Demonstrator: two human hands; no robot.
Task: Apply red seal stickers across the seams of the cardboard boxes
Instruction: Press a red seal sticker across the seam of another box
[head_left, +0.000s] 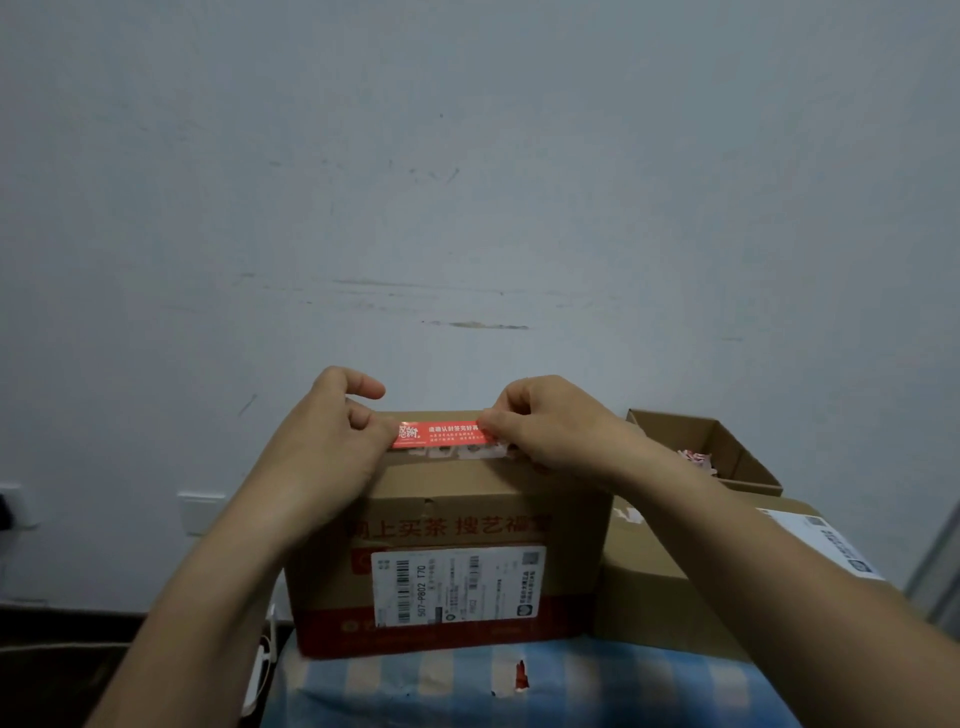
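Observation:
A brown cardboard box (467, 519) with red print and a white shipping label stands upright in front of me on a blue checked cloth. A red seal sticker (441, 435) with white text stretches across its top near the far edge. My left hand (332, 447) pinches the sticker's left end between thumb and fingers. My right hand (545, 431) pinches its right end, with the fingers curled over it. Whether the sticker touches the box top or hangs just above it is unclear.
A lower closed cardboard box (670, 582) with a white label sits to the right. Behind it stands an open box (727, 452) holding red and white scraps. A grey wall (467, 182) rises close behind. Small red scraps (519, 675) lie on the cloth (415, 691).

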